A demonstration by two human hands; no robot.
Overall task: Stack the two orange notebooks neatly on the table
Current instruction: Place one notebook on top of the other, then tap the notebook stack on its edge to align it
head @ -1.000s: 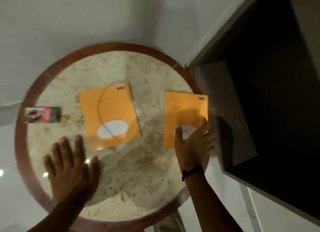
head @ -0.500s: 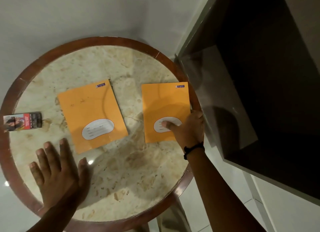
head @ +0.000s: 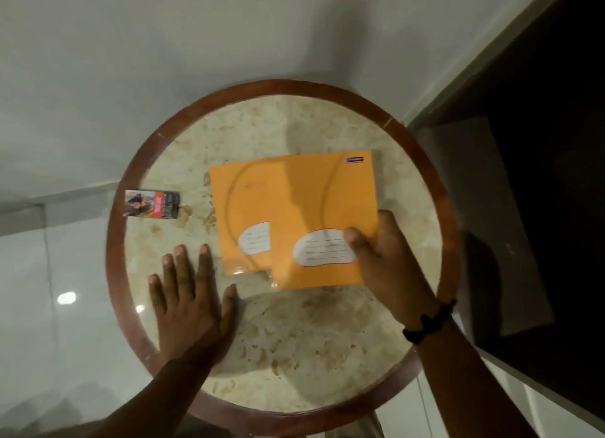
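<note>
Fingers of the right hand [head: 389,267] pinch the upper notebook [head: 324,221] at its right edge, thumb on its label; it hides the right part of the lower notebook [head: 242,215]. Both run lengthwise toward the table's [head: 294,339] far edge. The left hand [head: 190,303] lies flat, fingers spread, holding nothing.

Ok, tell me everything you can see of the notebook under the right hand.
The upper orange notebook has a glossy plain cover, a small dark brand tag at its far right corner and a white lined name label near its front edge. It lies closed, overlapping the right part of the lower orange notebook, offset right and nearer. The right hand grips its near right corner, thumb on the label.
</note>
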